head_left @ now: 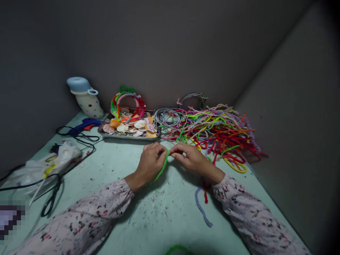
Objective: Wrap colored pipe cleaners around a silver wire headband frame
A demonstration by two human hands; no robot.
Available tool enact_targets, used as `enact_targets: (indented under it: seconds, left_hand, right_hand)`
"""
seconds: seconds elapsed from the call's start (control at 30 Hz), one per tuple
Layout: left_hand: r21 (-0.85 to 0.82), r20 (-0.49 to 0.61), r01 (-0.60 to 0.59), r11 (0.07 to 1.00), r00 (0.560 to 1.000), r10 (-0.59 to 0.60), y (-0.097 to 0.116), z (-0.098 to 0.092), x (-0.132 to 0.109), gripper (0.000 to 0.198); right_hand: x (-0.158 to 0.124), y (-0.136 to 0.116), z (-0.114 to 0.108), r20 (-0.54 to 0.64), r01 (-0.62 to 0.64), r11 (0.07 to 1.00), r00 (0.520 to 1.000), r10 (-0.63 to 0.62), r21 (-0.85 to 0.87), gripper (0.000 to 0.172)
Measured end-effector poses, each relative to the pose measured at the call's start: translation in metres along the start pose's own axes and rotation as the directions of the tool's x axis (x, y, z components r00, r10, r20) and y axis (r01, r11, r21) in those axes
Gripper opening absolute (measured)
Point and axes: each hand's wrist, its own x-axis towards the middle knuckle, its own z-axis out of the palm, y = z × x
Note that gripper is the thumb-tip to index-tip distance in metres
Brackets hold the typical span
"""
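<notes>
Over the middle of the pale green table (148,219), my left hand (152,161) is closed in a pinch on a bright green pipe cleaner (164,166), which curves down from the fingertips beneath the palm. Just to its right, my right hand (190,157) has thumb and forefinger pressed together, almost touching the left fingertips. Something small and dark reddish shows between the two hands; too little of it is visible to name. A lilac pipe cleaner (199,205) and a short red one (205,196) lie beside the right wrist.
A metal tray (127,136) of shells bears colourful wrapped rings (143,104). Right of it are coiled grey wire (167,118) and a large pipe cleaner pile (220,127). At left are a bottle (89,104), a blue glue gun (85,124), black cables (77,166) and a plastic bag (65,156).
</notes>
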Motion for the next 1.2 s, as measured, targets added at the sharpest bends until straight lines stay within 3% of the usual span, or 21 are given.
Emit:
enact_targets:
  seconds: [0.2, 0.47, 0.73, 1.2]
  left_hand:
    - [-0.041, -0.043, 0.01, 0.999, 0.999, -0.012, 0.001, -0.001, 0.001, 0.015]
    - [-0.004, -0.269, -0.068, 0.998, 0.961, 0.065, 0.002, -0.001, 0.0, 0.013]
    - [0.054, -0.24, -0.187, 0.981, 0.951, 0.194, 0.002, 0.001, -0.003, 0.007]
    - [0.069, -0.269, -0.183, 0.981, 0.943, 0.195, 0.003, -0.001, -0.004, 0.005]
  right_hand:
    - [0.001, 0.002, -0.003, -0.022, -0.051, 0.997, 0.998, 0.052, 0.052, 0.012]
    - [0.002, 0.011, -0.005, -0.065, -0.158, 0.965, 0.983, 0.175, 0.209, 0.01]
    - [0.002, 0.009, -0.003, -0.026, -0.176, 0.946, 0.981, 0.19, 0.271, 0.012]
    - [0.002, 0.003, -0.003, -0.007, -0.173, 0.936, 0.983, 0.184, 0.308, 0.011]
